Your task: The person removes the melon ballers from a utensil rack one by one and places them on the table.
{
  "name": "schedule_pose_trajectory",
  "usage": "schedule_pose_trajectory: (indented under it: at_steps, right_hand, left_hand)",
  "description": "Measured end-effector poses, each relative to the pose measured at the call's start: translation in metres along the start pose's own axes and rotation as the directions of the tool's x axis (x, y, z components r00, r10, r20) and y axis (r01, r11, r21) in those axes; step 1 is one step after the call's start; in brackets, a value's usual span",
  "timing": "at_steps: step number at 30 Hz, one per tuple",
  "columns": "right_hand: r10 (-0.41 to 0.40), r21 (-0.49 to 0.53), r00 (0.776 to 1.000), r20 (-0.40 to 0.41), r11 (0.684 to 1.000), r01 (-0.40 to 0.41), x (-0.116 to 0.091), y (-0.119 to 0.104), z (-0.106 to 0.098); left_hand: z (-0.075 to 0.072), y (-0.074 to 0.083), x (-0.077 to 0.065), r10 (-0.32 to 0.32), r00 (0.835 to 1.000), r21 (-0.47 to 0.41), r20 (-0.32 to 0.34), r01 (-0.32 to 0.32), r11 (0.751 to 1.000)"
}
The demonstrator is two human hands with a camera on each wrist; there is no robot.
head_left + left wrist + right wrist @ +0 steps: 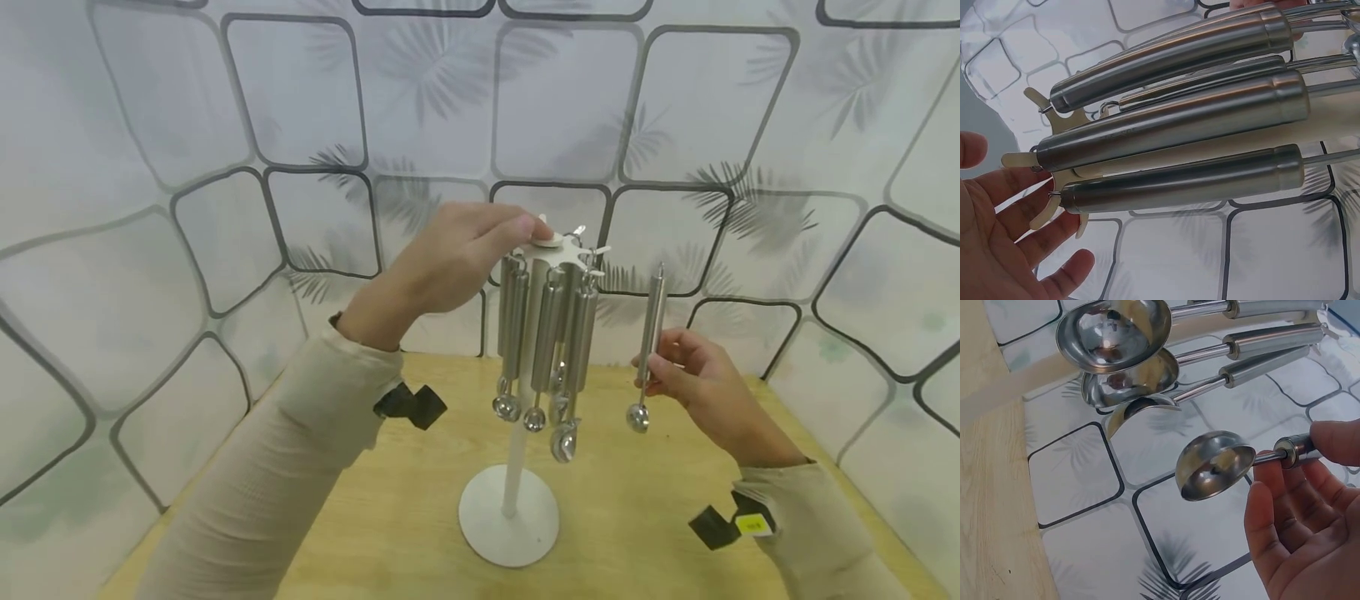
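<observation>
A white stand (pixel 510 533) holds several steel ladles (pixel 550 333) hanging by rings from the hooks of its star-shaped top (pixel 562 255). My left hand (pixel 461 254) reaches over from the left and rests its fingertips on the top. In the left wrist view, the left hand (pixel 1010 244) has its fingers spread beside the hooks. To the right of the stand, my right hand (pixel 697 383) pinches a small ladle (pixel 654 321) by its handle, upright with the bowl down. The right wrist view shows this ladle's round bowl (pixel 1213 465) apart from the hanging ones, and my right hand (pixel 1313 531).
A light wooden table (pixel 405 500) carries the stand's round base. Patterned sheeting (pixel 427 92) with dark rounded squares and leaves encloses the back and both sides. Black wrist pieces (pixel 411 406) sit on both sleeves.
</observation>
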State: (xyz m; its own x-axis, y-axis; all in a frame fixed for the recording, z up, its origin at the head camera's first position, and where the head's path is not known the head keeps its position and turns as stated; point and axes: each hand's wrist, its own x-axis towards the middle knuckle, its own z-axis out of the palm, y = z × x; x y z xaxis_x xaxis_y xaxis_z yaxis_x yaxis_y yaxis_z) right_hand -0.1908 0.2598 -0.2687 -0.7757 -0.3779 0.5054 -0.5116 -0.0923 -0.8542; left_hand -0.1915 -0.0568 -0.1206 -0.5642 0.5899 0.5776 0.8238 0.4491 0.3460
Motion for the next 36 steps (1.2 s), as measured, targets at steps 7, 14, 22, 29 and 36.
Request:
schedule_pose_trajectory:
  at_steps: [7,14,22,29,36]
  right_hand:
    - [0.029,0.045,0.999,-0.016,0.999,-0.028,-0.003,0.005,-0.007]
    - [0.087,-0.029,0.996,-0.025,0.996,-0.088,-0.011,0.014,-0.011]
    - [0.162,-0.040,0.985,-0.065,0.985,-0.165,-0.015,0.026,-0.013]
    - [0.257,-0.015,0.961,-0.104,0.966,-0.260,-0.023,0.034,-0.016]
    - [0.298,0.011,0.948,-0.110,0.954,-0.298,-0.032,0.041,-0.019]
  left_hand:
    - [-0.001,0.000,0.002,-0.004,1.000,-0.008,-0.005,0.004,1.000]
    - [0.000,0.001,-0.001,-0.002,1.000,-0.015,-0.007,0.002,1.000]
    - [-0.001,0.002,-0.001,-0.018,1.000,0.001,0.002,0.018,1.000]
    - [-0.001,0.002,-0.001,-0.014,1.000,0.009,-0.002,0.014,1.000]
    - [0.000,0.002,0.000,-0.017,1.000,0.008,-0.001,0.017,1.000]
